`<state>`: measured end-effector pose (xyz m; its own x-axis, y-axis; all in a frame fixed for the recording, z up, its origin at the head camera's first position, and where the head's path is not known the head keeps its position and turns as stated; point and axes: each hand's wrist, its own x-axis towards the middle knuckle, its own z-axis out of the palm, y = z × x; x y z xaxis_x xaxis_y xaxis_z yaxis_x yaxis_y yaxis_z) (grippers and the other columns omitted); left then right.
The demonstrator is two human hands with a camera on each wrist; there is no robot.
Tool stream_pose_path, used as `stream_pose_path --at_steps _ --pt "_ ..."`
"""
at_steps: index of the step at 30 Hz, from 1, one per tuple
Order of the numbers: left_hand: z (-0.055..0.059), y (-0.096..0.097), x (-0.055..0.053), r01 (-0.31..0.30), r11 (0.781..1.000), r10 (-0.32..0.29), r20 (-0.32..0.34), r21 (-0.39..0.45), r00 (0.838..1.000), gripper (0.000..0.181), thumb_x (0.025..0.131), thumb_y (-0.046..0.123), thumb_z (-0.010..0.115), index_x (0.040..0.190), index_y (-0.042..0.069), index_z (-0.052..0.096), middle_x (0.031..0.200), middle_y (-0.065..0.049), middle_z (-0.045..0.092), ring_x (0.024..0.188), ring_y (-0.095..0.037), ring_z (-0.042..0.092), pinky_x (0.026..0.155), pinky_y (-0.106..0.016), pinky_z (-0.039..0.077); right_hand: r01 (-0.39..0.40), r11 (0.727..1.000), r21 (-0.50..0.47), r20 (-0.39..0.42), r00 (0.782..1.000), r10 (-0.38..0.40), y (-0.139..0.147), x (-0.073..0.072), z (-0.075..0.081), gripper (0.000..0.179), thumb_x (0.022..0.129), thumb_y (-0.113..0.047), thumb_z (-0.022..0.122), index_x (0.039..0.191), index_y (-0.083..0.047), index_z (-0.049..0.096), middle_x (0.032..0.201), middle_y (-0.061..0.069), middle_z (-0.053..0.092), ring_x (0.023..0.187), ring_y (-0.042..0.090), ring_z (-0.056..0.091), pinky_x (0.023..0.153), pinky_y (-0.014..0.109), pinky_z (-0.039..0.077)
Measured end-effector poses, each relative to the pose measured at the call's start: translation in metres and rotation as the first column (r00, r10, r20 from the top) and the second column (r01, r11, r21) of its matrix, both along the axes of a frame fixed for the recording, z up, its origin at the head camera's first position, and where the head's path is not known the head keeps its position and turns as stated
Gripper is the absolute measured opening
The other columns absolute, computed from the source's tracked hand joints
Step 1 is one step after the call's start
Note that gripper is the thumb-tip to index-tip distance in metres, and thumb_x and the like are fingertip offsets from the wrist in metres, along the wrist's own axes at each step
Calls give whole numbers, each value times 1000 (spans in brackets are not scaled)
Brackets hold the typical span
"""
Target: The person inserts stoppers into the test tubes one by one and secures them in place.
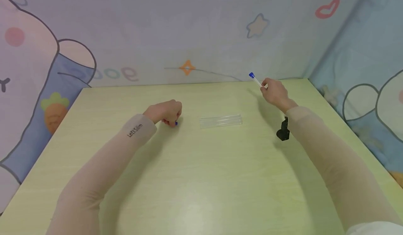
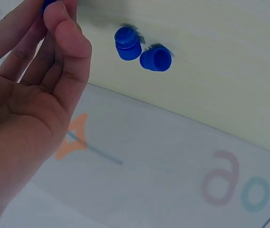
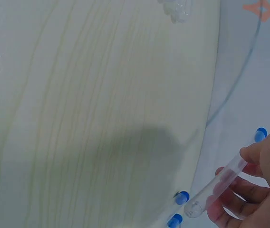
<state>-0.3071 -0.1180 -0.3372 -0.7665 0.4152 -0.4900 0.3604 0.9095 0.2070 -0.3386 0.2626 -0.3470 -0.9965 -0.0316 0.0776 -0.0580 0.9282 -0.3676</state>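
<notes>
My left hand (image 1: 167,111) is low over the table, left of the middle. Its fingertips pinch a blue cap (image 2: 48,4), mostly hidden behind the thumb and fingers. Close by, two more blue caps (image 2: 128,43) lie on the table in the left wrist view. My right hand (image 1: 274,92) is raised near the table's far right part and holds a clear test tube (image 3: 219,184) with a blue cap (image 1: 251,75) on one end. Several clear test tubes (image 1: 221,120) lie side by side between the hands.
Below the held tube, two blue-capped tubes (image 3: 181,197) lie near the table's far edge in the right wrist view. A black wrist device (image 1: 283,132) hangs under the right sleeve. A printed cloth (image 1: 151,28) stands behind the pale wooden table (image 1: 201,179).
</notes>
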Motion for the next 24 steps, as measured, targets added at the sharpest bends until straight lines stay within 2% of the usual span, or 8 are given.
stream_pose_path --at_steps 4,13,19,24 --pt "-2 1 -1 7 1000 -7 -4 0 1000 31 82 -4 69 58 9 53 53 -2 51 46 -11 39 46 -21 34 11 1000 22 27 1000 -11 9 3 -1 31 100 -20 46 121 2 54 104 25 65 62 21 50 47 29 36" --pt "-2 2 -4 -19 1000 19 9 -17 1000 30 82 -3 70 60 9 54 53 -4 51 48 -13 41 47 -23 36 17 996 84 54 998 -21 24 6 -5 33 100 -21 48 119 5 57 108 28 61 77 31 55 55 36 43" --pt "-4 2 -5 -18 999 18 7 -26 1000 28 82 -2 70 61 9 55 54 -4 53 49 -14 45 46 -23 39 21 991 131 119 992 -37 32 6 -12 38 98 -22 49 124 5 55 121 30 57 92 38 58 67 46 49" --pt "-4 3 -5 -22 999 22 1 -34 1000 22 82 0 72 65 8 59 56 -4 56 49 -14 47 46 -23 39 20 988 151 160 986 -44 34 8 -12 37 97 -22 50 120 6 56 118 29 58 95 39 57 74 51 49"
